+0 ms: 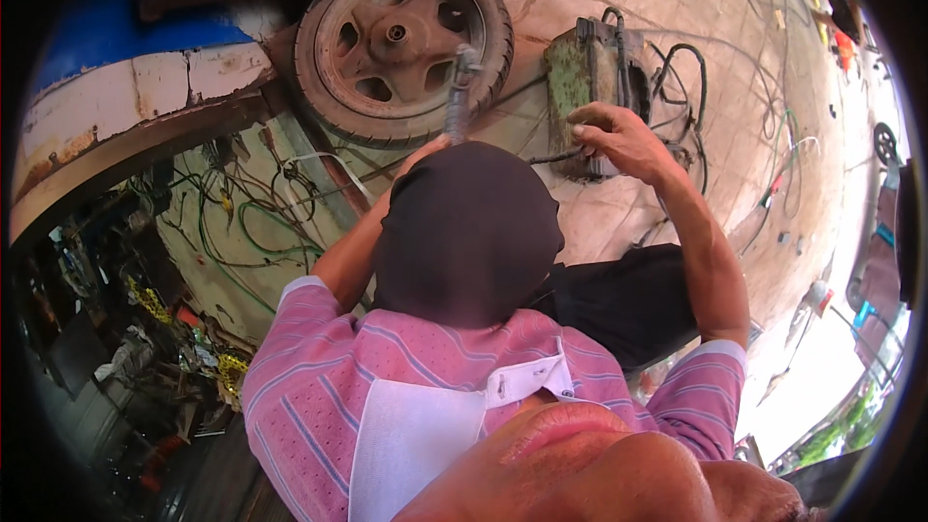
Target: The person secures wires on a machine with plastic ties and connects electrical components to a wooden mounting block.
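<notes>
A black-clad knee (pixel 469 232) hides most of my left hand (pixel 430 150). Rising from that hand, in front of the wheel, is a grey metal tool (pixel 459 97) with a ribbed, spring-like shaft. Its upper end is blurred by motion. My right hand (pixel 623 140) hovers at the near side of a worn green metal box (pixel 568 68), its fingers curled towards the thumb. Whatever lies between those fingertips, if anything, is too small to make out. A dark cable (pixel 561 157) runs close below them.
A spoked wheel with a tyre (pixel 396 126) lies flat at the far side. Black cables (pixel 701 87) loop right of the box over the tiled floor (pixel 744 126). At left, tangled green wires (pixel 242 232) lie below a rusty blue-and-white panel (pixel 145 97), near piled clutter (pixel 174 338).
</notes>
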The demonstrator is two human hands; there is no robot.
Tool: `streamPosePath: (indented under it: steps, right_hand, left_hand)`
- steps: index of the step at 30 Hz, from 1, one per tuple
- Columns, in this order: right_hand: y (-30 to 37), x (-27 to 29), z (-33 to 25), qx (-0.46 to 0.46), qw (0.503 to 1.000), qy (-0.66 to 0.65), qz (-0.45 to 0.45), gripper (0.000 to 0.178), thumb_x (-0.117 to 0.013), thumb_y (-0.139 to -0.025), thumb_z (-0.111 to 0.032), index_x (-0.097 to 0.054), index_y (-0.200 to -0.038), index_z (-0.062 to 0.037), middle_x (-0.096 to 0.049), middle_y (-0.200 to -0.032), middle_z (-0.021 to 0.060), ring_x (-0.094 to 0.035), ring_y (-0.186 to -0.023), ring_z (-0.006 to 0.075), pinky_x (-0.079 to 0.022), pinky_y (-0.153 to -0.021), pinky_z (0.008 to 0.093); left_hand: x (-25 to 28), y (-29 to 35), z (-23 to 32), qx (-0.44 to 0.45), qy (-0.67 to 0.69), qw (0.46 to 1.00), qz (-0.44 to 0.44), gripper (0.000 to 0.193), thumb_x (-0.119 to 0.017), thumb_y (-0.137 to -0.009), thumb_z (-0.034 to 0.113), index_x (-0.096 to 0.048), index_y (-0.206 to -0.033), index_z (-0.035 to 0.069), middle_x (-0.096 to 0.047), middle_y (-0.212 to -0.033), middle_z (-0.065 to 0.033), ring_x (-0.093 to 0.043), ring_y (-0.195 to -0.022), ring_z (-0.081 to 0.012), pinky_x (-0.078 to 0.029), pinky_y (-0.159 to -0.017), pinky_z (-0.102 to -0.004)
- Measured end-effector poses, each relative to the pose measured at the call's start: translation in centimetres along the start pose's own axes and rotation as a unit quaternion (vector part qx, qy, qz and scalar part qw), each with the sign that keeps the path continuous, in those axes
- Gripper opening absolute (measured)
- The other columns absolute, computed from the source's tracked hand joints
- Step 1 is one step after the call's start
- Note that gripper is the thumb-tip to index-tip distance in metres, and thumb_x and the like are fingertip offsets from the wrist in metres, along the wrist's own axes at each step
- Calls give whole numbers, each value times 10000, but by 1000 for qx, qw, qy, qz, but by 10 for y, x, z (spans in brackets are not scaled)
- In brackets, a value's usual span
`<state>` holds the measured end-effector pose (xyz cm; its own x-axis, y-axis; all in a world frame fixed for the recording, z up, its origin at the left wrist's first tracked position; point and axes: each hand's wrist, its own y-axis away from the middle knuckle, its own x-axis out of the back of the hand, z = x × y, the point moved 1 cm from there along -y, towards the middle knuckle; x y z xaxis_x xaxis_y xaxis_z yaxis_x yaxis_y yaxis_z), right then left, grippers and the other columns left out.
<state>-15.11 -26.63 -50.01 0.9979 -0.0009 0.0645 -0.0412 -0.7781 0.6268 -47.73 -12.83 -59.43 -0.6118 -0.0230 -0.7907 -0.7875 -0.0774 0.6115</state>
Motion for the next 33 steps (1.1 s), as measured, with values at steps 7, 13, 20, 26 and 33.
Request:
streamPosePath:
  steps: [7,13,20,26,33]
  right_hand:
    - [5,11,-3,14,999,5,29,412,-637,-991,-266,-641,-1268,40,-712,-965,76,-632,-832,134,-519,-747,288]
    - [9,15,-7,36,998,39,36,430,-628,-970,-277,-652,-1254,45,-717,-959,94,-643,-835,149,-519,-735,298]
    - [19,22,-12,61,995,68,46,458,-630,-964,-294,-648,-1252,63,-733,-1028,166,-683,-885,210,-537,-815,344]
    - [30,31,-2,73,993,61,68,426,-638,-979,-271,-645,-1235,69,-732,-1013,160,-684,-855,191,-533,-805,328]
    - [29,29,2,57,995,70,46,422,-645,-990,-276,-645,-1235,67,-725,-988,146,-678,-851,177,-531,-791,320]
  left_hand:
    - [9,30,21,-29,-4,991,127,561,-460,-1084,399,-518,-1396,-64,-710,-1100,-171,-721,-984,-279,-607,-888,-417]
    - [32,29,38,-30,-51,988,140,672,-399,-1081,537,-489,-1423,-34,-712,-1066,-163,-719,-877,-279,-612,-851,-414]
    - [3,14,65,-87,-313,918,227,637,-521,-1040,534,-526,-1385,-1,-701,-1110,-155,-695,-905,-269,-592,-832,-391]
    - [-28,12,60,-92,-715,583,374,775,-791,-838,441,-510,-1410,0,-663,-1211,-224,-648,-1154,-360,-517,-973,-437]
    - [-40,-3,59,-263,-855,268,357,983,-819,-777,496,-371,-1521,35,-377,-1537,-248,-374,-1419,-441,-323,-1148,-539]
